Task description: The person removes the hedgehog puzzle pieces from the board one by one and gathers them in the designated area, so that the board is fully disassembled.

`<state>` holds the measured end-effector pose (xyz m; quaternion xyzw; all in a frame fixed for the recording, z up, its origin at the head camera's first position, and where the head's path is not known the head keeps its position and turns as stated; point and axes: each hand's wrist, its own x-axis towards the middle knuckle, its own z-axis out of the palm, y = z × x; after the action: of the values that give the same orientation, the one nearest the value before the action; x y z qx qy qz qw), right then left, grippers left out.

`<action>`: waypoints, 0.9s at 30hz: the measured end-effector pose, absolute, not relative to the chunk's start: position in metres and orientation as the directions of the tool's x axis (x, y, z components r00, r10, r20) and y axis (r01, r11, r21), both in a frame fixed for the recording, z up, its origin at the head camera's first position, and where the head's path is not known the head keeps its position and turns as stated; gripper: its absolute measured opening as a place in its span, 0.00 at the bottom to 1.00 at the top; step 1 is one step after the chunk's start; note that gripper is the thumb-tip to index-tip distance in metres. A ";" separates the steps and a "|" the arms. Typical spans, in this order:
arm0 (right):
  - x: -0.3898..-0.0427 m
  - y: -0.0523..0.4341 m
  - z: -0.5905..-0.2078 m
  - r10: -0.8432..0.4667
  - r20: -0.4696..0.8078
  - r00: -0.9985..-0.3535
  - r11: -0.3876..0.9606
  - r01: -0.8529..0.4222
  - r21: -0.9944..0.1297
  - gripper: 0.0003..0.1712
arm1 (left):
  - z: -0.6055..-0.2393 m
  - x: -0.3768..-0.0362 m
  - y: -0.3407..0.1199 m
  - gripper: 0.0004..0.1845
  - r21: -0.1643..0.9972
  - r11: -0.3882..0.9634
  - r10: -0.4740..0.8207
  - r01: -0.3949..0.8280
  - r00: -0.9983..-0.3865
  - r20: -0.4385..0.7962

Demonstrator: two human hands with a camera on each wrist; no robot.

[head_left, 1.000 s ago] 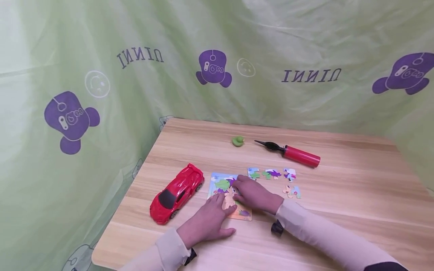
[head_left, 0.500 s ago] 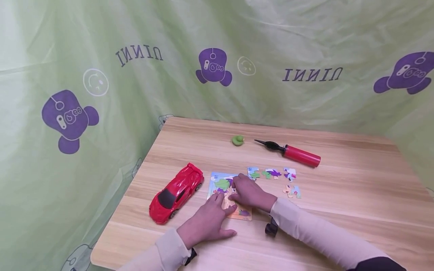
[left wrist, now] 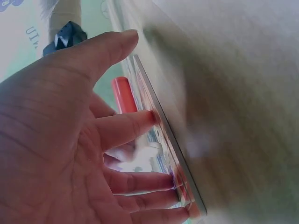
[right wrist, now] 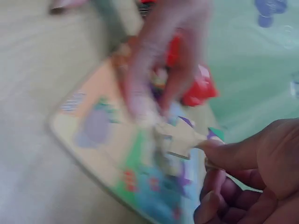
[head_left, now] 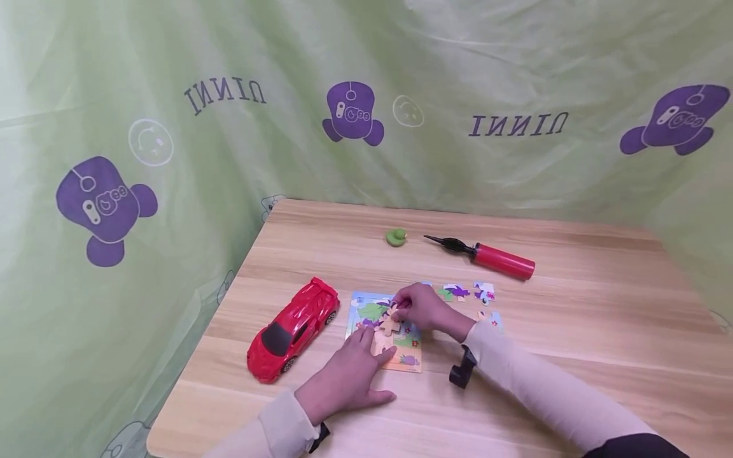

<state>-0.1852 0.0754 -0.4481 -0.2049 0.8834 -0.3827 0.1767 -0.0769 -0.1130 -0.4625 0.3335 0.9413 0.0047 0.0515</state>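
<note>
Head view shows the left hand [head_left: 343,381] spread flat, fingertips pressing the puzzle board [head_left: 382,331] on the tabletop [head_left: 572,331] beside a red toy car [head_left: 292,327]. Over the board, the right hand [head_left: 420,308] pinches a puzzle piece [right wrist: 180,137] lifted off it.

The green curtain [head_left: 515,57] behind the worktop is showing the only readable lettering: a dark printed word appearing mirrored, reading "INNIU" as seen, once at upper left [head_left: 224,97] and again at right [head_left: 518,124]. Purple cartoon figures [head_left: 352,113] and faint smiley-face outlines [head_left: 408,111] are sitting between the words as printed signs. The puzzle board is carrying pictures, but no lettering on it is coming through legibly.
</note>
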 end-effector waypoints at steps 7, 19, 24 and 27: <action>-0.205 0.139 -0.430 -0.622 -0.216 -0.752 0.622 -0.308 -0.720 0.04 | -0.460 -0.075 -0.113 0.41 0.102 0.808 0.589 0.580 -0.793 -0.155; -0.213 0.187 -0.444 -0.510 -0.277 -0.814 0.789 -0.315 -0.528 0.06 | -0.460 -0.076 -0.111 0.38 0.058 0.812 0.582 0.581 -0.798 -0.155; -0.213 0.184 -0.445 -0.492 -0.266 -0.829 0.821 -0.341 -0.457 0.13 | -0.462 -0.076 -0.113 0.37 0.056 0.806 0.591 0.590 -0.796 -0.130; -0.212 0.182 -0.445 -0.442 -0.267 -0.857 0.863 -0.325 -0.386 0.20 | -0.461 -0.077 -0.113 0.37 0.048 0.804 0.593 0.593 -0.795 -0.128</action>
<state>-0.2116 0.1816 -0.4450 -0.2019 0.9491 -0.1658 0.1760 -0.0769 -0.1134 -0.4615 0.3131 0.9473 0.0025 0.0684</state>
